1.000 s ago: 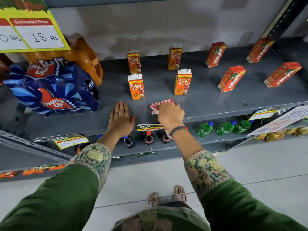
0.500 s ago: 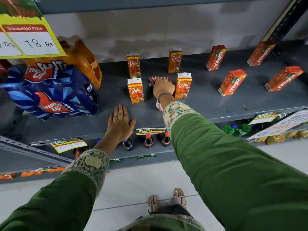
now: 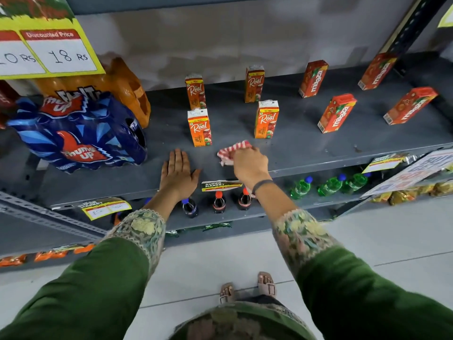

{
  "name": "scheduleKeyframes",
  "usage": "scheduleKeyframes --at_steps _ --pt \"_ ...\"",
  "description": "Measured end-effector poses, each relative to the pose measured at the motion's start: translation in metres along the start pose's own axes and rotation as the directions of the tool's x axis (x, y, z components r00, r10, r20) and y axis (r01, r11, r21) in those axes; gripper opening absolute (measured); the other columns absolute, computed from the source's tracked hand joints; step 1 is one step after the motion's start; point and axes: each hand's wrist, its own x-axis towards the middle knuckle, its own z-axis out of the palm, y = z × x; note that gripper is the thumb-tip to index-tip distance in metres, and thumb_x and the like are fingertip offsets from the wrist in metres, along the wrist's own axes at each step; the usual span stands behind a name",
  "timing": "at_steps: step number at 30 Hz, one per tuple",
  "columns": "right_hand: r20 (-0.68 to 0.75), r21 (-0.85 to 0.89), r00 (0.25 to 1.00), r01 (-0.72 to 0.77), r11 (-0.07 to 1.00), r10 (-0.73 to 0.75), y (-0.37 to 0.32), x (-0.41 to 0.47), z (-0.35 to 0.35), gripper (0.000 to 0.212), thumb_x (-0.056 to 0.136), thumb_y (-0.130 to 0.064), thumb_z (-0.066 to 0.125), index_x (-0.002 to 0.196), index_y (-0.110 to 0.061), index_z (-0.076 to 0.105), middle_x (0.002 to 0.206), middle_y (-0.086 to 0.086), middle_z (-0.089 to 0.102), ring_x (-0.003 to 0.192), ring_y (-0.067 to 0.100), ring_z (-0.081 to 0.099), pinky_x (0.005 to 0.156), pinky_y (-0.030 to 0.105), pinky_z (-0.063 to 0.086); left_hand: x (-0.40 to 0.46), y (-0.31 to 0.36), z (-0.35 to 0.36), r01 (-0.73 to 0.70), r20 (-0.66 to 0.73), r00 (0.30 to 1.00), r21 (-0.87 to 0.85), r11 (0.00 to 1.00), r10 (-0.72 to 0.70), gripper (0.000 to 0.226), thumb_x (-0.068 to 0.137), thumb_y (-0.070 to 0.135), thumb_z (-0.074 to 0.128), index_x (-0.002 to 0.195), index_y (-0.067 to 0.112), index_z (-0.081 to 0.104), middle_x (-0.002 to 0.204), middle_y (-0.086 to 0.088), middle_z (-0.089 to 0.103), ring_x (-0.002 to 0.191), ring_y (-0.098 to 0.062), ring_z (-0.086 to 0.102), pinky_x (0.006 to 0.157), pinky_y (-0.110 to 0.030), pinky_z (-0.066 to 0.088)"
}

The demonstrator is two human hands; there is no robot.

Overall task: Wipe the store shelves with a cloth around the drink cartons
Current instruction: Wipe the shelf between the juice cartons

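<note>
A red-and-white striped cloth (image 3: pixel 232 150) lies bunched on the grey shelf (image 3: pixel 306 153) near its front edge, under my right hand (image 3: pixel 250 165), which grips it. Just behind the cloth stand two orange Real cartons, the front left carton (image 3: pixel 199 127) and the front right carton (image 3: pixel 266 119), with two more Real cartons (image 3: pixel 254 84) behind them. Several red Maaza cartons (image 3: pixel 337 113) stand to the right. My left hand (image 3: pixel 177 171) rests flat on the shelf, fingers spread, holding nothing.
A blue Thums Up bottle pack (image 3: pixel 78 133) and an orange bottle pack (image 3: pixel 122 84) fill the shelf's left end. A yellow price sign (image 3: pixel 46 45) hangs above. Cola bottles (image 3: pixel 219 202) and green bottles (image 3: pixel 328 185) stand on the lower shelf. A dark upright post (image 3: pixel 414 23) stands at right.
My right hand drew the cloth back from between the front Real cartons to the shelf's front edge. The left hand stayed flat in place.
</note>
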Motion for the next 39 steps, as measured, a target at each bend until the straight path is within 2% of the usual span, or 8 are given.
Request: scheduleKeyframes --at_steps 4,8,14,18,22,28,32,39 --pt "0.02 0.124 0.995 0.096 0.988 -0.099 0.019 -0.036 -0.001 0.036 0.091 -0.01 0.049 0.125 -0.018 0.058 0.113 0.014 0.062 0.113 0.032 0.054 0.089 0.043 0.05 -0.002 -0.001 0.001 -0.011 -0.009 1.0 0.0 1.0 0.011 0.07 0.098 0.047 0.014 0.148 0.003 -0.009 0.158 -0.014 -0.014 0.146 -0.026 -0.013 0.12 -0.041 -0.003" --pt "-0.255 0.278 0.954 -0.084 0.957 0.158 0.039 -0.043 -0.006 0.026 0.089 -0.012 0.053 0.113 -0.012 0.062 0.099 0.017 0.065 0.107 0.032 0.057 0.077 0.041 0.053 -0.001 0.001 0.0 -0.002 -0.014 1.0 -0.015 1.0 0.002 0.069 0.099 0.046 0.015 0.148 0.003 -0.008 0.158 -0.013 -0.014 0.147 -0.025 -0.012 0.12 -0.04 -0.003" --pt "-0.093 0.119 0.995 -0.035 0.992 0.046 0.03 -0.035 0.009 0.034 0.088 -0.005 0.051 0.12 -0.014 0.06 0.114 0.015 0.062 0.122 0.028 0.047 0.082 0.039 0.053 -0.006 0.003 0.0 -0.013 -0.131 0.991 -0.136 0.991 -0.005 0.062 0.1 0.037 0.025 0.149 0.001 0.009 0.159 -0.015 0.003 0.148 -0.027 0.0 0.12 -0.04 0.005" --pt "-0.053 0.16 0.979 0.203 0.966 -0.197 0.026 -0.046 0.01 0.037 0.09 -0.019 0.053 0.125 -0.029 0.058 0.115 0.012 0.062 0.117 0.026 0.053 0.091 0.041 0.052 -0.023 0.014 -0.002 -0.277 -0.541 0.828 -0.164 0.947 0.148 0.034 0.097 0.018 0.042 0.124 0.004 0.057 0.127 -0.016 0.059 0.121 -0.033 0.05 0.099 -0.042 0.038" --pt "-0.098 0.288 0.988 0.143 0.947 -0.119 0.065 -0.053 -0.001 0.031 0.086 -0.03 0.056 0.115 -0.037 0.063 0.102 0.007 0.069 0.098 0.026 0.063 0.079 0.033 0.053 -0.02 0.047 -0.02 -0.51 -0.631 0.73 -0.246 0.824 0.263 0.022 0.092 0.014 0.05 0.104 0.006 0.067 0.097 -0.01 0.071 0.09 -0.027 0.065 0.074 -0.038 0.054" --pt "-0.321 0.343 0.901 -0.177 0.923 0.292 0.128 -0.042 0.001 0.04 0.081 -0.011 0.055 0.119 -0.018 0.06 0.09 0.018 0.065 0.106 0.035 0.051 0.066 0.039 0.051 0.043 0.126 -0.04 -0.358 -0.389 0.914 -0.634 0.686 0.117 0.063 0.08 0.022 0.072 0.135 0.005 0.044 0.131 -0.012 0.058 0.118 -0.026 0.056 0.099 -0.04 0.048" --pt "-0.209 0.205 0.954 -0.171 0.964 0.214 0.147 -0.029 0.012 0.045 0.085 -0.005 0.049 0.129 -0.018 0.053 0.12 0.01 0.065 0.117 0.034 0.044 0.078 0.043 0.05 0.078 0.154 -0.032 -0.225 -0.222 0.971 -0.718 0.658 0.089 0.089 0.069 0.021 0.081 0.141 0.009 0.031 0.139 -0.011 0.051 0.128 -0.025 0.048 0.103 -0.033 0.038" --pt "-0.201 0.137 0.968 -0.125 0.983 0.151 0.156 -0.025 0.02 0.051 0.088 -0.005 0.046 0.137 -0.019 0.045 0.142 0.005 0.051 0.127 0.032 0.039 0.086 0.043 0.05 0.097 0.169 -0.021 -0.228 -0.3 0.954 -0.694 0.683 0.014 0.058 0.069 0.022 0.081 0.118 0.011 0.053 0.12 -0.009 0.067 0.111 -0.026 0.062 0.083 -0.027 0.042"
